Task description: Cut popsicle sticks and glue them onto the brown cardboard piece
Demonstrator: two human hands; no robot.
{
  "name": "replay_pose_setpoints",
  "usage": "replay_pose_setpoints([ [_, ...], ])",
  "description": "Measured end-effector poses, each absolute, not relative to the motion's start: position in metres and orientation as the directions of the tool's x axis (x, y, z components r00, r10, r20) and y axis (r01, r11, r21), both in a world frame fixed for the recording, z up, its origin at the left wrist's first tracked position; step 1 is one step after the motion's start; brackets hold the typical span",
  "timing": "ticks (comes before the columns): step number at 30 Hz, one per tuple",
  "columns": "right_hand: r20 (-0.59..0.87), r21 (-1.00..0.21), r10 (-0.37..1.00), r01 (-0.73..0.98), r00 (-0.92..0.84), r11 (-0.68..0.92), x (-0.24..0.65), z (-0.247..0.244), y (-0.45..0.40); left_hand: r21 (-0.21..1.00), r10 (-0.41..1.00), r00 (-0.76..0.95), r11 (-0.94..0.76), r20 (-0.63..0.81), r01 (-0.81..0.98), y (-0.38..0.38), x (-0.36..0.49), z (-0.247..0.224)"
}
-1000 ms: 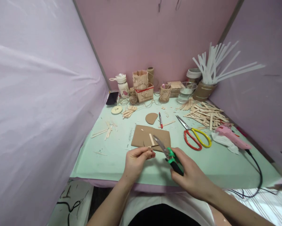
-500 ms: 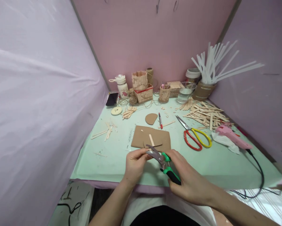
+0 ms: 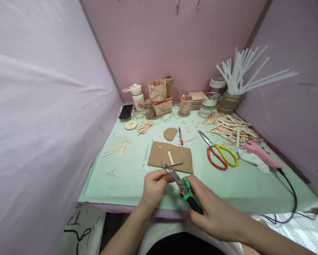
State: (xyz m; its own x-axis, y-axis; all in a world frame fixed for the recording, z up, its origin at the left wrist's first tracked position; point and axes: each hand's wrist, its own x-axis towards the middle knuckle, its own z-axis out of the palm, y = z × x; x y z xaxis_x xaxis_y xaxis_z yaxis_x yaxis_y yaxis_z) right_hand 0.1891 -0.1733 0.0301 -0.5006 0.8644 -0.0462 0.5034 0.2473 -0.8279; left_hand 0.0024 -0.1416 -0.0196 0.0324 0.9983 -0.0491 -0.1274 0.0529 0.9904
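Observation:
My right hand (image 3: 214, 209) is wrapped round the green-and-black handles of a pair of pruning shears (image 3: 188, 191), whose blades point up and left. Close to the blades, my left hand (image 3: 155, 186) is closed in a pinch; what lies between its fingertips is too small and hidden to make out. Just beyond both hands lies a brown cardboard piece (image 3: 159, 156) with a short piece of craft stick (image 3: 170, 158) on it. Past that are a rounded cardboard cutout (image 3: 170, 134) and a red-and-dark pen (image 3: 180, 136).
On the right are scissors (image 3: 222, 155) with red and yellow handles, a pink glue gun (image 3: 263, 154) with a cord, and a craft-stick pile (image 3: 230, 129). Cut sticks (image 3: 121, 148) lie left. At the back stand a bottle (image 3: 137, 97), stick-covered boxes (image 3: 162, 106) and a glass bowl (image 3: 208, 106).
The shears' blades have come closer together at my left fingertips, and my right hand has squeezed their handles inward. Both hands have shifted only slightly.

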Motion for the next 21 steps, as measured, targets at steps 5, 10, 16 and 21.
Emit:
replay_pose_setpoints([
  [5,-0.208,-0.784,0.829,0.596,-0.519,0.177,0.189,0.037,-0.179,0.989,0.998,0.04,0.062,-0.057,-0.136,-0.143,0.005,-0.012],
  [10,-0.315,-0.725,0.811,0.676,-0.494,0.13,0.187,0.031,-0.181,0.995,0.998,0.05,0.047,-0.043,-0.093,-0.144,0.004,-0.014],
  [16,-0.088,-0.848,0.901,0.506,-0.425,0.156,0.193,0.029,-0.167,0.99,0.995,0.004,0.098,-0.098,-0.105,-0.142,0.001,-0.01],
  [21,-0.021,-0.796,0.832,0.513,-0.554,0.321,0.204,0.033,-0.156,0.999,0.998,0.059,0.021,-0.023,0.038,-0.14,-0.008,-0.003],
])
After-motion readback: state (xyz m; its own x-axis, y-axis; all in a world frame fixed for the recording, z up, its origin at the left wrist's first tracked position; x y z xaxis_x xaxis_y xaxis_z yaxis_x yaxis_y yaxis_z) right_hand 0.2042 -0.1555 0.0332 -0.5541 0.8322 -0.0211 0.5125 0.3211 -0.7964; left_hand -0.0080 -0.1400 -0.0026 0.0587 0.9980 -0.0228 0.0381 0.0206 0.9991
